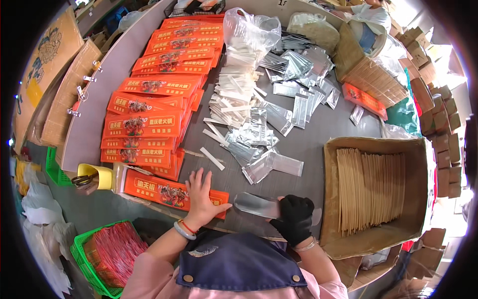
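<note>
My left hand (201, 200) is bare, its fingers spread flat over the right part of a long red printed packet sleeve (158, 189) at the table's near edge. In a black fingerless glove, my right hand (295, 219) is closed round a shiny trough-shaped metal scoop (253, 204). The scoop's rounded end points left, just short of my left thumb. Beyond my left hand lies a tall overlapping pile of similar red packets (142, 124). A loose white paper-wrapped strip (212, 158) rests near my left fingertips, and silver flat sachets (284, 164) lie farther off.
White strips (231, 94) heap mid-table below a clear plastic bag (251, 30). At right stands a cardboard box (331, 199) of wooden chopsticks (371, 189). A yellow holder (102, 177) with scissors sits left; a green basket (82, 254) stands below. Another person (373, 17) is at far right.
</note>
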{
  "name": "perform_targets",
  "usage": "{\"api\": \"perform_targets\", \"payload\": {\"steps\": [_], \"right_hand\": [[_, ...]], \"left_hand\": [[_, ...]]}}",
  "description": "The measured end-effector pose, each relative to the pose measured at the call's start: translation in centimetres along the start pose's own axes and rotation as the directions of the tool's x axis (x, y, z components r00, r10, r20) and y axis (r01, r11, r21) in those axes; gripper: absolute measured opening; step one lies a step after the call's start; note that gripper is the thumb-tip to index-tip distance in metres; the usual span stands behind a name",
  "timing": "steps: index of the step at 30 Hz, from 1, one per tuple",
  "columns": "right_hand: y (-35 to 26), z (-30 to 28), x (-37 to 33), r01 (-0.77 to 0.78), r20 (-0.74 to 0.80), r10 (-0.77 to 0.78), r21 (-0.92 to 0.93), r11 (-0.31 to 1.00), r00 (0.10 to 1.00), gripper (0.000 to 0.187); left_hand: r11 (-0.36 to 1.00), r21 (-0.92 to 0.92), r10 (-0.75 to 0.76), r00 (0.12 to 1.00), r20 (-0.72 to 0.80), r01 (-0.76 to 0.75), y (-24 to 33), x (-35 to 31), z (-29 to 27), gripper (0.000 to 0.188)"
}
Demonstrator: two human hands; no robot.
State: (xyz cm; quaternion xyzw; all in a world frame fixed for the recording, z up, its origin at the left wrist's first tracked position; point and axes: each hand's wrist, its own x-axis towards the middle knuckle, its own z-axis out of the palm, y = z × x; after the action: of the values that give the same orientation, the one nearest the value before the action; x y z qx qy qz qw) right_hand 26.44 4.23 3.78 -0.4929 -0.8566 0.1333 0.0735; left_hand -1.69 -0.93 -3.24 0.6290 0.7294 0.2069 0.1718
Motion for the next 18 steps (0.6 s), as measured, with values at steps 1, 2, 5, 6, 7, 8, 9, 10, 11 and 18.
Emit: {"api": "perform_targets", "payload": {"steps": [1,2,5,6,7,8,9,10,11,18], "right_hand": [[-0.1,0.0,0.1,0.002,0.002,-0.002,-0.003,1.000,1.000,0.065],[-0.4,-0.1,0.1,0.010,0.048,-0.009,-0.015,1.000,0.999,0.064],[-1.7,1.6,0.8,0.019,0.127,-0.022,0.022,1.000,0.992,0.064],[-2.5,2.8,1.2,0.022,0.158,-0.033,0.071,0.997,0.987,0.064],[-3.9,4.3,2.1,0.130,0.017,-0.134,0.166,0.978,0.991,0.066],[-5.4,6.2,2.9,0.173,-0.008,-0.174,0.180,0.968,0.985,0.066],[-6.1,7.2,3.4,0.220,-0.048,-0.215,0.200,0.955,0.975,0.066],[-6.2,7.0,3.6,0.230,-0.054,-0.224,0.200,0.952,0.973,0.066],[-6.0,6.3,3.4,0.211,-0.016,-0.211,0.158,0.965,0.977,0.066],[-0.6,0.2,-0.3,-0.010,0.028,0.010,0.006,1.000,1.000,0.063]], "left_hand": [[1.000,-0.028,0.014,1.000,0.015,-0.013,-0.3,0.3,0.2,0.112],[0.998,-0.055,0.028,0.999,0.028,-0.026,-0.5,0.6,0.2,0.113],[0.999,-0.051,-0.009,0.996,0.087,0.014,-0.1,0.7,0.0,0.115],[0.999,-0.052,-0.004,0.996,0.092,0.009,-0.1,0.6,0.1,0.115],[0.998,-0.058,0.001,0.994,0.112,0.006,-0.4,0.4,0.1,0.116],[0.998,-0.069,0.014,0.991,0.130,-0.005,-0.6,0.6,0.2,0.117],[0.998,-0.056,0.024,0.992,0.123,-0.017,-0.3,0.7,0.1,0.117],[0.996,-0.092,0.028,0.988,0.151,-0.015,-0.6,0.5,0.0,0.118],[0.991,-0.131,0.036,0.983,0.181,-0.012,-0.8,0.3,0.0,0.119],[0.987,-0.153,0.047,0.999,0.017,-0.043,0.2,-0.1,0.0,0.104]]}}
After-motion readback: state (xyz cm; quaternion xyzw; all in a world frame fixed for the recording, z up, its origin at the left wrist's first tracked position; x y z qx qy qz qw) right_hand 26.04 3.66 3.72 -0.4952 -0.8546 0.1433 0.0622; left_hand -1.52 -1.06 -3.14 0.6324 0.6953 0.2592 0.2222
